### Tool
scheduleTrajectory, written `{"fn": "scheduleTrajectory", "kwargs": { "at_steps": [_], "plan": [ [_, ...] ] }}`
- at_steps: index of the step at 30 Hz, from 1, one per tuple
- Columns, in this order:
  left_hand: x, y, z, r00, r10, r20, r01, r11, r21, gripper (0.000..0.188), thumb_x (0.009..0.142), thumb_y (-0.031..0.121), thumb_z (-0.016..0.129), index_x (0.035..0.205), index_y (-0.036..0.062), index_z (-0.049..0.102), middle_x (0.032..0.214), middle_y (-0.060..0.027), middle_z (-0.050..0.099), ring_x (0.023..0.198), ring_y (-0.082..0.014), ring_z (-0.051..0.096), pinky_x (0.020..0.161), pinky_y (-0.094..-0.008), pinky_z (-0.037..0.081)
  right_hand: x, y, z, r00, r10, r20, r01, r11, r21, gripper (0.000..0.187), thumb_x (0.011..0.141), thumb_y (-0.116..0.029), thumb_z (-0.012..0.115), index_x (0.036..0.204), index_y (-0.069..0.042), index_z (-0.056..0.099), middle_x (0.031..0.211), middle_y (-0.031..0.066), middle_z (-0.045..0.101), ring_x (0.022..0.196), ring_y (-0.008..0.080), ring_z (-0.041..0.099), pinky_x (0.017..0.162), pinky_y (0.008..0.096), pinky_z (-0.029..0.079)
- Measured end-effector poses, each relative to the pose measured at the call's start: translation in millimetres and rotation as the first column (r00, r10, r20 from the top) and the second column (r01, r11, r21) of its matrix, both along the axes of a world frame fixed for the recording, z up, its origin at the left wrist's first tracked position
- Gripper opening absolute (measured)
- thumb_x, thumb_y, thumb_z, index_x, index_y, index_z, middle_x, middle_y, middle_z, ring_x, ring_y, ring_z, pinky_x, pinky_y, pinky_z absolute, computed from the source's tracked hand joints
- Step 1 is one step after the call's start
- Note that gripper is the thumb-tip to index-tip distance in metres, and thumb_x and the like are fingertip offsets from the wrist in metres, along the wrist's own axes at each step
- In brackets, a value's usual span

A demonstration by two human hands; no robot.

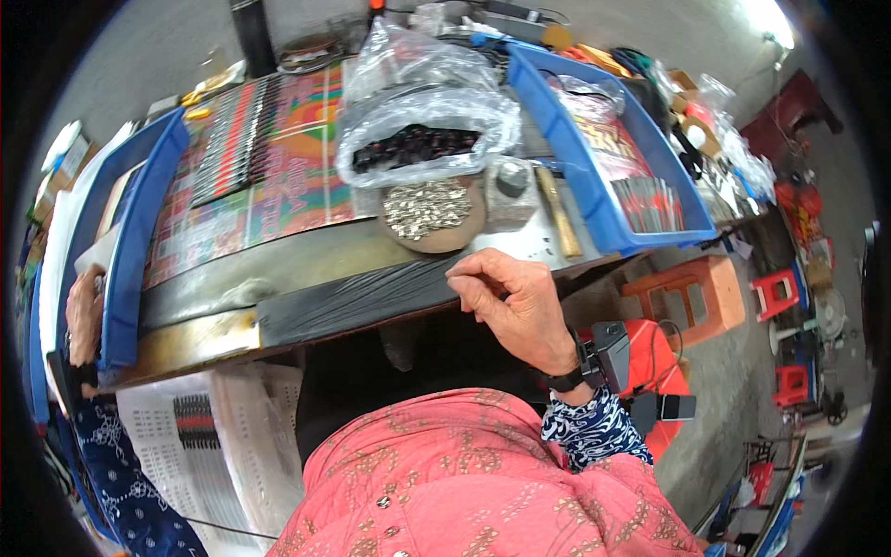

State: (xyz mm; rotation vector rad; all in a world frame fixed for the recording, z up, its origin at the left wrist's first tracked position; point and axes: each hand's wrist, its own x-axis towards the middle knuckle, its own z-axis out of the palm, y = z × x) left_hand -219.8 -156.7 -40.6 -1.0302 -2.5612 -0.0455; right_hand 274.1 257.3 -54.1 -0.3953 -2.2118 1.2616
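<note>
- Currently, the right hand (513, 302) is hovering near the metal pieces (427, 209), its grip pinching narrow.
- The left hand (83, 316) is lying beside the blue bin's wall (133, 269); its grip I cannot tell.

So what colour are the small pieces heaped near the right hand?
The small pieces look silvery, best seen in the head view.

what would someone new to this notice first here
Probably the heap of small silvery pieces on a round brown dish near the table's front edge, with the right hand close by. Just behind it, a clear plastic bag gapes open over dark pieces. Bright blue trays flank the work, one at left, one at right.
</note>
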Motion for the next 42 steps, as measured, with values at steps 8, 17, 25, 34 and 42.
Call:
{"fn": "scheduleTrajectory", "kwargs": {
  "at_steps": [8,17,25,34,42],
  "plan": [
    [-25,-21,-10,0.994,0.075,-0.074,-0.070,0.996,0.063,0.038,0.079,-0.009,0.048,0.113,0.0079,0.052,0.077,-0.0269,0.060,0.067,-0.0423,0.061,0.061,-0.0487,0.047,54,70,40,0.922,-0.368,-0.119,0.384,0.832,0.401,0.008,0.088,-0.007,0.066,0.090,0.001,0.065,0.069,0.0142,0.062,0.056,0.0196,0.059,0.054,0.0313,0.046],
    [-16,-29,-1,0.990,0.126,0.064,-0.135,0.979,0.156,0.014,0.080,0.007,0.059,0.089,-0.0041,0.058,0.080,-0.0200,0.060,0.077,-0.0332,0.060,0.072,-0.0416,0.048,102,189,54,0.781,-0.624,-0.032,0.469,0.551,0.690,0.015,0.087,-0.015,0.061,0.090,-0.002,0.068,0.079,0.0175,0.066,0.073,0.0352,0.065,0.067,0.0396,0.050],
    [-14,-33,-1,0.957,0.172,0.234,-0.229,0.942,0.244,0.009,0.095,0.010,0.051,0.094,0.0002,0.051,0.077,-0.0116,0.049,0.069,-0.0206,0.046,0.066,-0.0324,0.043,123,252,41,0.723,-0.659,0.207,0.221,0.504,0.835,0.023,0.086,-0.011,0.062,0.108,-0.008,0.069,0.099,0.0159,0.065,0.100,0.0345,0.061,0.089,0.0417,0.048],
    [-1,-37,-2,0.992,0.091,-0.089,-0.033,0.860,0.509,0.031,0.102,0.022,0.052,0.128,0.0058,0.059,0.118,-0.0097,0.066,0.106,-0.0177,0.063,0.093,-0.0295,0.049,119,283,35,0.663,-0.650,0.373,0.062,0.543,0.837,0.031,0.081,-0.010,0.064,0.111,-0.003,0.066,0.090,0.0184,0.060,0.094,0.0346,0.057,0.084,0.0418,0.046],
    [70,17,12,0.992,0.063,-0.110,0.011,0.823,0.569,0.031,0.102,0.018,0.053,0.130,0.0048,0.059,0.121,-0.0073,0.065,0.105,-0.0129,0.061,0.092,-0.0267,0.049,117,278,41,0.678,-0.656,0.331,0.181,0.585,0.790,0.028,0.077,-0.011,0.068,0.104,-0.004,0.063,0.088,0.0181,0.063,0.089,0.0352,0.061,0.079,0.0432,0.047]
  ]
}}
